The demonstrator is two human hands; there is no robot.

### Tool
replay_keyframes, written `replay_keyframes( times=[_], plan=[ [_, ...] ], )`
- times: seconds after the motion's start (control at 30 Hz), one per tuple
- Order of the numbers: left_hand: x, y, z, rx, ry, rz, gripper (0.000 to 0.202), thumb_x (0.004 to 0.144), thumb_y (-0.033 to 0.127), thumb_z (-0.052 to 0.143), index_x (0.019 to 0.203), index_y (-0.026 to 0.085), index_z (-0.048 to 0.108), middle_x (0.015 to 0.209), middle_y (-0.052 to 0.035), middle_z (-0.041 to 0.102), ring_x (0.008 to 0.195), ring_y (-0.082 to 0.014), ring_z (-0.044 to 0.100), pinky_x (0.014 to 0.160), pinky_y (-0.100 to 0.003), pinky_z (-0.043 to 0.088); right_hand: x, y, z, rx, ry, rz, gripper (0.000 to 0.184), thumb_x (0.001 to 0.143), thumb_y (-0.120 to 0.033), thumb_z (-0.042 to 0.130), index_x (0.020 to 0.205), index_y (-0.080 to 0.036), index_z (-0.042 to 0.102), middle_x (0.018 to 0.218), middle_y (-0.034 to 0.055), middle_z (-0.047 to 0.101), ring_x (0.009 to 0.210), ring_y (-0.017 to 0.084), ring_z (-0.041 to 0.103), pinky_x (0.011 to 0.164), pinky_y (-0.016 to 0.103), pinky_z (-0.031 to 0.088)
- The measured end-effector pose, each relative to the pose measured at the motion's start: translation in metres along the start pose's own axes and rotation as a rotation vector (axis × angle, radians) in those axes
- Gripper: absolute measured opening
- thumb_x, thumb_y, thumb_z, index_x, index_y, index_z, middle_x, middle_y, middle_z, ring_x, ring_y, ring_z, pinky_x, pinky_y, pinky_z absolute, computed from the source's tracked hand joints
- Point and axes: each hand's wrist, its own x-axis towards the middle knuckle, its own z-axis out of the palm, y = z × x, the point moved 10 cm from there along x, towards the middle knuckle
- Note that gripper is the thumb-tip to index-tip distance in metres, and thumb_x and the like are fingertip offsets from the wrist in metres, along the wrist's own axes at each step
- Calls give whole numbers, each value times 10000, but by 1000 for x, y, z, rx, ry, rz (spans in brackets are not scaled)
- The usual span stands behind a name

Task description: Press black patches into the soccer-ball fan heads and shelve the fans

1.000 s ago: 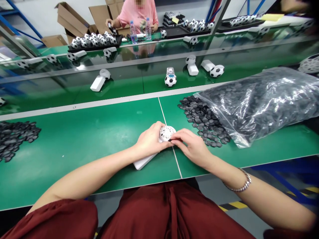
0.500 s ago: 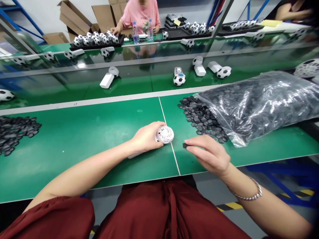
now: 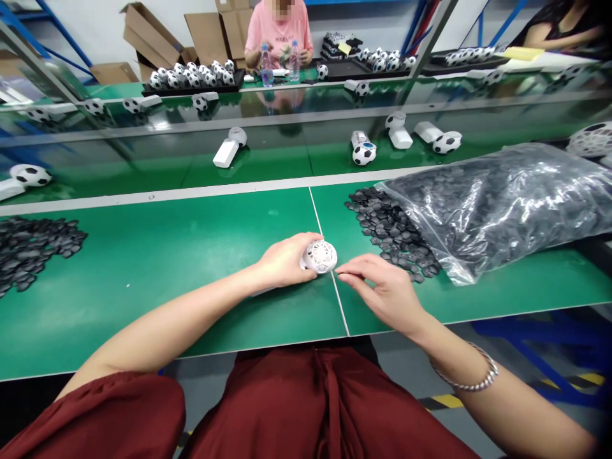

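2 hands (image 3: 287, 261) work on a green worktop (image 3: 182, 236), cardboard boxes (image 3: 206, 38) beyond.

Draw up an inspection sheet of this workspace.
Surface: green worktop, crossed by a pale line.
Work item: white openwork ball, gripped in the left hand.
Clutter: left pile of black pieces, right pile, clear plastic bag full of similar pieces.
Right hand: beside the ball; any held piece is too small to tell.
Cables: nothing clearly seen.
Surroundings: football-patterned units, cardboard boxes, person in pink shirt.
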Motion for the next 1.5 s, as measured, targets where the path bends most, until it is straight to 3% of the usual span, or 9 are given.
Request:
replay_keyframes(
  times=[0.23,0.4,0.57,0.77,0.87,1.03,1.2,1.37,1.5],
  plan=[
    [1,1,-1,-23,10,19,653,627,285,669,1228,180,438,1270,-74,513,1137,-250,498,948,-379,416,3,7,21,111,-47,55,97,845,-194,549,869,-202,642,852,28,652,815,160,596,744,297,475],
    [0,2,-2,-65,9,23,730,600,444,710,1225,175,444,1273,-90,511,1150,-263,488,959,-395,400,8,9,26,-15,-74,58,54,825,-200,582,805,-207,632,805,13,657,766,170,589,711,326,426],
    [1,1,-2,-69,13,16,677,626,432,698,1208,179,462,1252,-84,529,1111,-257,518,928,-387,421,15,10,24,-83,-71,30,54,814,-218,594,768,-196,611,789,26,614,779,183,567,714,341,427],
    [-3,5,-4,-60,26,71,634,689,427,651,1237,184,444,1240,-82,543,1106,-249,528,921,-381,428,15,25,29,72,-54,84,236,820,-232,564,1046,-195,510,1169,103,527,1083,226,503,889,410,453],
    [-5,7,-4,-37,24,89,610,720,407,630,1253,186,431,1258,-84,534,1132,-240,516,944,-373,416,11,31,40,116,-109,106,383,847,-235,509,1216,-202,411,1207,115,516,1069,227,525,828,397,509],
    [-5,11,-4,-16,27,115,570,747,375,603,1255,179,435,1258,-77,538,1128,-226,522,950,-350,414,8,27,41,106,-70,99,396,852,-224,489,1238,-195,407,1230,131,499,1031,225,542,729,359,543],
    [0,-1,-2,-30,29,65,607,689,392,647,1236,208,459,1253,-64,542,1129,-229,517,956,-353,408,20,46,22,139,-98,118,228,837,-261,529,1055,-195,545,1083,85,574,947,188,560,689,302,525],
    [4,-4,0,-14,-35,61,669,639,295,666,1263,215,441,1287,-66,510,1165,-245,482,983,-377,380,20,109,-31,-335,-22,251,100,793,-243,589,854,-172,624,850,57,577,772,184,564,730,351,490],
    [22,-5,-6,-153,-239,92,802,591,387,719,1308,245,389,1332,-58,463,1173,-235,475,972,-361,391,18,130,-39,-590,-92,262,144,796,-256,596,909,-190,654,869,69,597,865,228,557,742,359,484]
  ],
)
